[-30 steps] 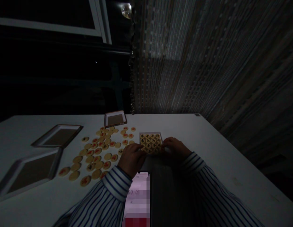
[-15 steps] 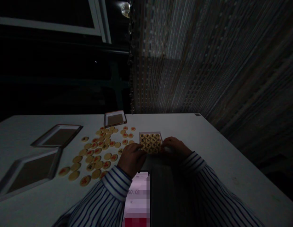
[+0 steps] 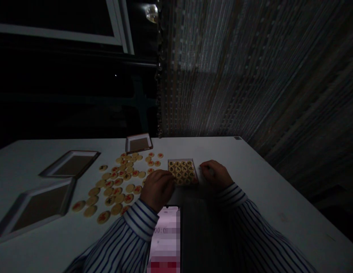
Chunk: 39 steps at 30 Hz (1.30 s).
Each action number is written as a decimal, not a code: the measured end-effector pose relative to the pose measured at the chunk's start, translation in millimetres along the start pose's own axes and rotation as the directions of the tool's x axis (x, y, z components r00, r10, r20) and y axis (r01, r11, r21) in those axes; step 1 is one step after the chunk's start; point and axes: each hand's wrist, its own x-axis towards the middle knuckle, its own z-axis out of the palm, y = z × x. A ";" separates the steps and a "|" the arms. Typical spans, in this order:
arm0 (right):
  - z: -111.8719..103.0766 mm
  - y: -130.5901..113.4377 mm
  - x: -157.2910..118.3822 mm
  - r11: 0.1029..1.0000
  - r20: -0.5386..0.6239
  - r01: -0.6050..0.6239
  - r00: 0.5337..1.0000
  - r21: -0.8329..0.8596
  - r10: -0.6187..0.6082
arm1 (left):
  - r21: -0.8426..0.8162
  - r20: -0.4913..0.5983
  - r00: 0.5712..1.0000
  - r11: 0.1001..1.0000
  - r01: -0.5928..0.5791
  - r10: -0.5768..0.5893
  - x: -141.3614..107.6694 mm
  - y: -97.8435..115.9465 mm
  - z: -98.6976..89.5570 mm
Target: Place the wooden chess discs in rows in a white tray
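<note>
A small shallow box (image 3: pixel 195 172) stands in front of me, with rows of round wooden Chinese chess pieces (image 3: pixel 184 169) lying face up in it. Most of their characters are black; a reddish one shows at the near right corner. My left hand (image 3: pixel 157 189) is at the box's left side, its fingers curled down and closed, the tips overlapping the left edge. What they hold, if anything, is hidden. Just right of the box, apart from it, my right hand (image 3: pixel 216 175) hovers with loosely bent fingers, a gap beside the thumb, and nothing visible in it.
Many loose chess pieces (image 3: pixel 118 181), red, black and face down, spread over the white table (image 3: pixel 267 212) on the left. Three shallow trays or lids (image 3: pixel 91 153) (image 3: pixel 66 201) (image 3: pixel 151 142) lie beyond and beside them. A lit phone (image 3: pixel 166 231) is below my hands; a string curtain (image 3: pixel 222 76) hangs behind.
My right hand has come off the box's right edge and moved slightly right and up. My left hand's fingers have curled in more at the left edge. The box stays in place.
</note>
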 end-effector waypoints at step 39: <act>-0.7 -34.1 4.2 0.997 -0.001 0.066 0.998 0.047 -0.066 | -0.154 -0.232 0.844 0.875 0.459 -0.484 -44.2 -64.7 -105.7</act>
